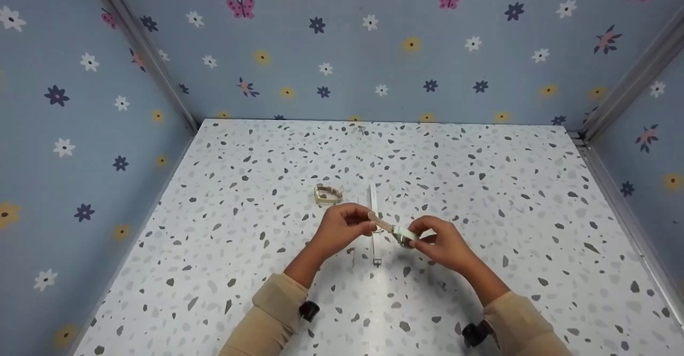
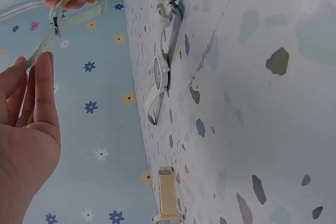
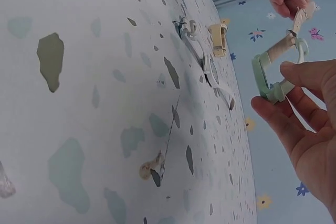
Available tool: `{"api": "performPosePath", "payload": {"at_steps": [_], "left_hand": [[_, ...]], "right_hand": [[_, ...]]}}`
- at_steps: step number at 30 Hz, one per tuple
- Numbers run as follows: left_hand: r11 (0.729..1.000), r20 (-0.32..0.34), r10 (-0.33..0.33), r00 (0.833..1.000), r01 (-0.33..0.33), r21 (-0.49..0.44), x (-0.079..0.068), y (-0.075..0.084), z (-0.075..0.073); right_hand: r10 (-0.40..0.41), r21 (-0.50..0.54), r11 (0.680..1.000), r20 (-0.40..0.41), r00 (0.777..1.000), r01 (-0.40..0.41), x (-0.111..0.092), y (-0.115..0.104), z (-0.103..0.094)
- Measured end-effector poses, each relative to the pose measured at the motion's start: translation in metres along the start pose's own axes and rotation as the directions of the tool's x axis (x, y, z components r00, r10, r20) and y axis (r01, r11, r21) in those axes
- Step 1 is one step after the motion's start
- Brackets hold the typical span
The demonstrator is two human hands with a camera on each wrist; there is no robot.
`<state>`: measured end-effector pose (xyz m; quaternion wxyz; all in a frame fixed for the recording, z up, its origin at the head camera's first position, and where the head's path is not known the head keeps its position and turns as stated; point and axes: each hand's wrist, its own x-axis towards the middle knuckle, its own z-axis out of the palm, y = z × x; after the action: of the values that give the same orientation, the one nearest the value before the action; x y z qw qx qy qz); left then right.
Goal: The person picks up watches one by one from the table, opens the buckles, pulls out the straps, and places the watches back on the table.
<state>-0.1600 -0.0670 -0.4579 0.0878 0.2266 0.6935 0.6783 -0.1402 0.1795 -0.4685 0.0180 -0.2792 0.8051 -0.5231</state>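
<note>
A pale green wristwatch (image 3: 259,76) is held up over the table between both hands, its strap buckled into a loop with the tail sticking out. My left hand (image 1: 340,229) pinches the free end of that strap between thumb and fingers. On the other side, my right hand (image 1: 444,242) grips the loop at its green end with thumb and fingertips. Below the hands lies a white wristwatch (image 2: 161,73), stretched out lengthwise on the table. Beyond the left hand a beige-yellow wristwatch (image 1: 327,195) stands on its side, strap closed in a loop.
The speckled white tabletop (image 1: 256,185) spreads around the hands. Blue flowered panels (image 1: 363,46) enclose it at the back and both sides, with metal posts (image 1: 144,46) at the corners. A black wrist camera (image 1: 309,310) sits at the left cuff.
</note>
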Motion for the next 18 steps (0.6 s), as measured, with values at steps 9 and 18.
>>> {"api": "performPosePath", "payload": {"at_steps": [9, 18], "left_hand": [[0.997, 0.002, -0.001, 1.0, 0.001, -0.08, -0.001, 0.0, 0.003], [0.996, 0.069, -0.004, 0.998, -0.003, 0.094, -0.003, 0.003, 0.012]], "right_hand": [[0.009, -0.011, 1.0, -0.022, 1.0, -0.01, 0.0, -0.003, 0.0], [-0.001, -0.049, 0.999, -0.005, 1.0, 0.001, 0.0, -0.006, 0.004]]}}
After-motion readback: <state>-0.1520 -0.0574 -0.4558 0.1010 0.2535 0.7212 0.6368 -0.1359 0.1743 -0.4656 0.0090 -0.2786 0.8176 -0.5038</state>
